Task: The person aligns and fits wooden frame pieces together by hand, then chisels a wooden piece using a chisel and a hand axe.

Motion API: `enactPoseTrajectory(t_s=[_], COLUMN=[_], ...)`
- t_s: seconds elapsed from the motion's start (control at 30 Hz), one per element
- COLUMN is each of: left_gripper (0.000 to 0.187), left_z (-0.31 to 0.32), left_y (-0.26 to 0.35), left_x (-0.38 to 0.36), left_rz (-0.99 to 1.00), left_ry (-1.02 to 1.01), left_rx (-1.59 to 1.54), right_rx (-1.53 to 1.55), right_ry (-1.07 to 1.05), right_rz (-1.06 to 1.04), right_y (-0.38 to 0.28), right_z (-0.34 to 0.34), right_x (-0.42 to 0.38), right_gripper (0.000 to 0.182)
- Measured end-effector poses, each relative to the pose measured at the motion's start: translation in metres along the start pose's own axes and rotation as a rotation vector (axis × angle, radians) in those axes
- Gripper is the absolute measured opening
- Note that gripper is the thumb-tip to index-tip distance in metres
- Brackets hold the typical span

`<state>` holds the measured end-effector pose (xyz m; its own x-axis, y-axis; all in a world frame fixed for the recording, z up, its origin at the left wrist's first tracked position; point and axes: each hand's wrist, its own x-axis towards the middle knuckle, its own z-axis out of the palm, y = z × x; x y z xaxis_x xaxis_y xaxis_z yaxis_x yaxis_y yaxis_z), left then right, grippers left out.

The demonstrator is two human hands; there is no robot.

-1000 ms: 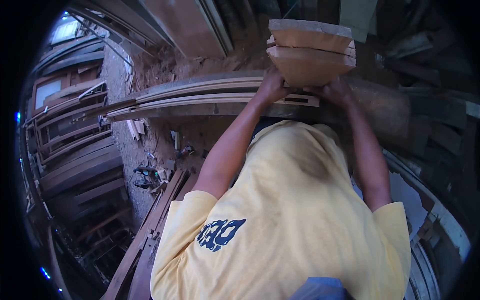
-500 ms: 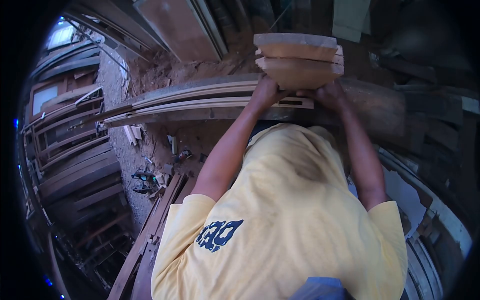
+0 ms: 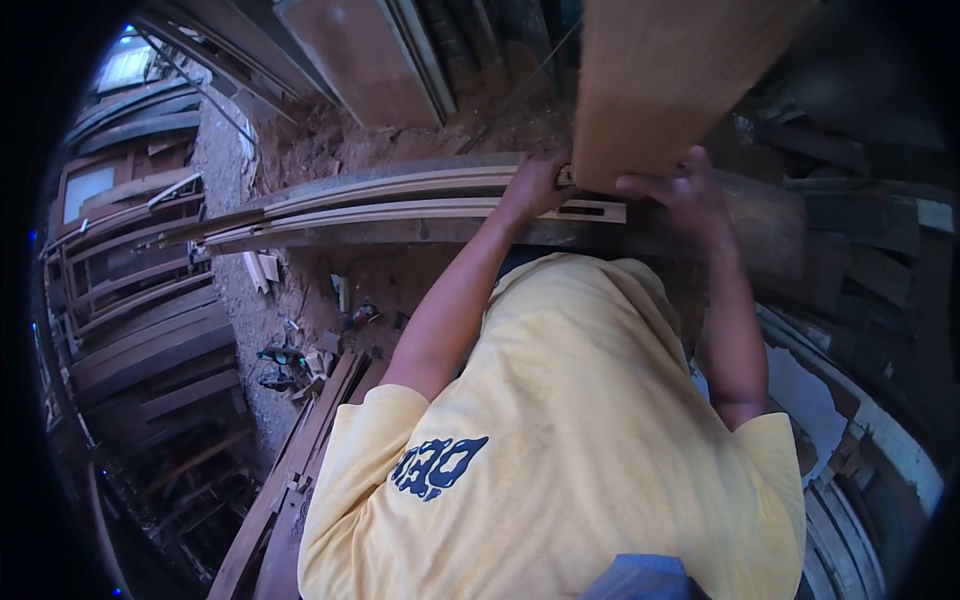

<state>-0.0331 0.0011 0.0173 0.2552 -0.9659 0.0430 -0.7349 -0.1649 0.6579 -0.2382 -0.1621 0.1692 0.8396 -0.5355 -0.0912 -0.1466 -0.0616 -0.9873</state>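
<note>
Both hands grip the lower end of a broad wooden board (image 3: 680,80) that rises steeply toward the top of the view, above the long curved rails (image 3: 400,195) lying across the workshop. The left hand (image 3: 535,180) wraps its fingers around the board's left bottom corner; the right hand (image 3: 690,195) presses spread fingers against the underside at the right edge. With the grip only at the bottom end, the board looks top-heavy: it could tip or slide out of the hands, striking the rails or the person's yellow shirt (image 3: 580,440).
</note>
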Motion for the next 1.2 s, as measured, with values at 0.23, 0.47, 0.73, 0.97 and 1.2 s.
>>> enactPoseTrajectory(t_s=[0.23,0.47,0.73,0.97,1.2], left_gripper=[0.042,0.037,0.054,0.047,0.052], left_z=[-0.002,-0.004,-0.043,-0.102,-0.020], left_y=[0.002,0.003,-0.020,-0.070,-0.160], left_x=[0.001,-0.011,-0.082,-0.216,-0.473], left_rz=[-0.064,0.122,-0.039,-0.506,-1.414], left_ry=[-0.039,0.116,0.339,0.783,0.649], left_rx=[-0.138,0.109,0.232,0.286,0.081], right_rx=[0.331,-0.235,-1.134,-1.920,-0.957], right_ry=[0.297,0.960,0.616,0.581,0.469], right_rz=[-0.039,0.087,0.631,0.321,-0.408], right_y=[0.050,0.175,0.353,0.283,0.157], right_z=[-0.036,-0.134,-0.234,-0.177,0.064], right_x=[-0.018,-0.076,-0.164,-0.069,0.106], right_gripper=[0.049,0.043,0.052,0.051,0.040])
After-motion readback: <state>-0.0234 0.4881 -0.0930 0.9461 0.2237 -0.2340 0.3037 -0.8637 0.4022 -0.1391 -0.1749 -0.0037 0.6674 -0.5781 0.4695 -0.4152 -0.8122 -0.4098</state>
